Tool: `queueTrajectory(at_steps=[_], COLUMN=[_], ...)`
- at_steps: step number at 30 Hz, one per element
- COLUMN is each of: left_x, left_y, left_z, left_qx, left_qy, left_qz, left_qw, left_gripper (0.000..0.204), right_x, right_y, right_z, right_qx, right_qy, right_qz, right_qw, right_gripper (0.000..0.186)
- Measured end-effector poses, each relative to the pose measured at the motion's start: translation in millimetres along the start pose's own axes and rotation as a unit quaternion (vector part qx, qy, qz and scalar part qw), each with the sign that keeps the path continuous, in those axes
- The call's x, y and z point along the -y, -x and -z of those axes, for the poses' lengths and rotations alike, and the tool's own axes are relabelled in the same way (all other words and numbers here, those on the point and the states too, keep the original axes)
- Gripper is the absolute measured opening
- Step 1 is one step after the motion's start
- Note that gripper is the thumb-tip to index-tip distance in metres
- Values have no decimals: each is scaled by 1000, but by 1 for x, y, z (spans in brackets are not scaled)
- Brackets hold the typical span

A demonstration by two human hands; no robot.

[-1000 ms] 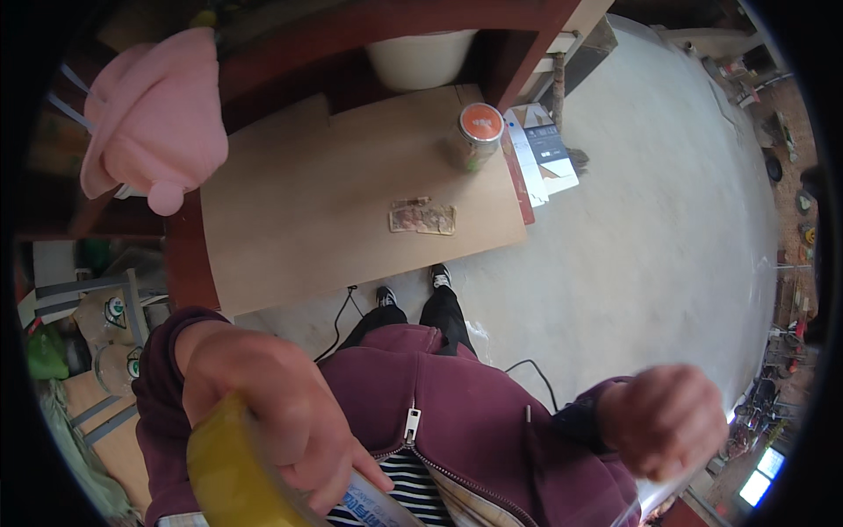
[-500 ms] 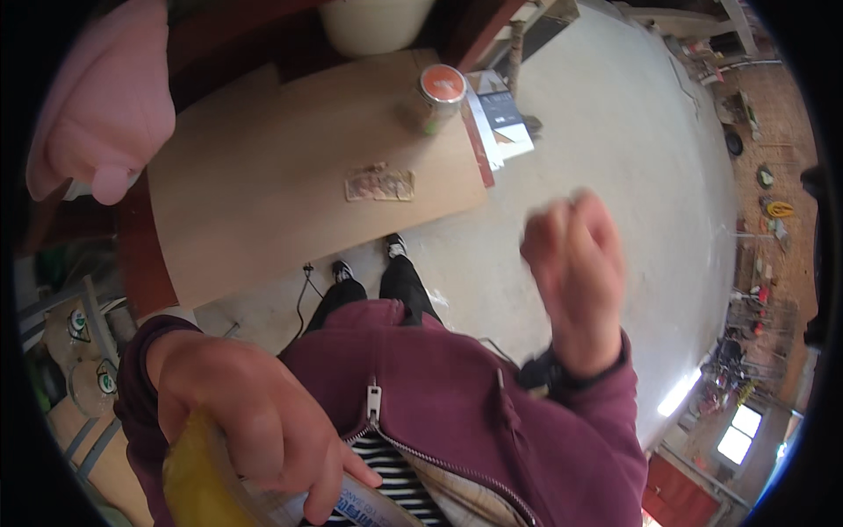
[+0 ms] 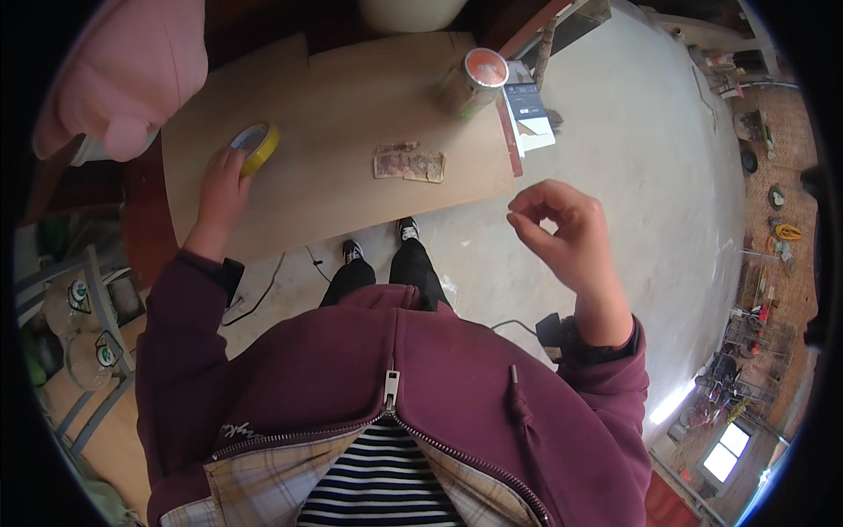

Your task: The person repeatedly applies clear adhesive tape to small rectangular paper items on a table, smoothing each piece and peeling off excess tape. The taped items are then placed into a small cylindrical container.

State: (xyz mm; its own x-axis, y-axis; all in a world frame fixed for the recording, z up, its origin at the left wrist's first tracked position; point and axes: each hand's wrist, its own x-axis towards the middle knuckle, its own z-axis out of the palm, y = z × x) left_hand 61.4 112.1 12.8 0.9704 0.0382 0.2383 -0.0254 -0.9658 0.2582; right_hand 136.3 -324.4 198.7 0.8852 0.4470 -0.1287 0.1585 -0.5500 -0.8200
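Observation:
At the left part of the brown table point(image 3: 325, 97), my left hand point(image 3: 223, 180) grips a roll of yellow tape point(image 3: 263, 151), holding it on edge at or just above the tabletop. My right hand point(image 3: 566, 228) is raised over the floor, off the table's right end. Its thumb and forefinger curl together in a pinch; anything between them is too small to make out. Between the hands, near the table's front edge, lies a torn banknote point(image 3: 409, 164) in pieces.
A clear jar with an orange lid point(image 3: 474, 81) stands at the table's right end, beside papers point(image 3: 529, 110). A pink cap point(image 3: 132, 79) hangs at the upper left, and a white bucket point(image 3: 413, 13) stands at the back. Dark cables point(image 3: 263, 294) trail on the floor.
My left hand has carried the yellow tape roll from close to my chest forward to the table. My right hand has turned, its curled fingers now pointing left.

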Motion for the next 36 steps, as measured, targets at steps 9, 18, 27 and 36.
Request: queueTrajectory(at_steps=[9, 18, 27, 36], left_x=[-34, -163, -222, -284], left_y=[13, -34, -29, -11], left_z=[14, 33, -12, -85], left_qx=[-4, 348, 155, -37], left_qy=[-92, 615, 629, 508], left_qz=[-60, 50, 236, 445], left_qw=[994, 706, 724, 737], left_gripper=[55, 45, 16, 27], right_x=[8, 9, -30, -103], right_y=[-17, -57, -123, -173], right_z=[-3, -11, -8, -51], right_qx=[59, 147, 275, 348], right_qy=[-26, -17, 21, 143], right_qz=[-13, -78, 0, 191], right_qw=[998, 986, 961, 907], right_gripper=[9, 4, 6, 13])
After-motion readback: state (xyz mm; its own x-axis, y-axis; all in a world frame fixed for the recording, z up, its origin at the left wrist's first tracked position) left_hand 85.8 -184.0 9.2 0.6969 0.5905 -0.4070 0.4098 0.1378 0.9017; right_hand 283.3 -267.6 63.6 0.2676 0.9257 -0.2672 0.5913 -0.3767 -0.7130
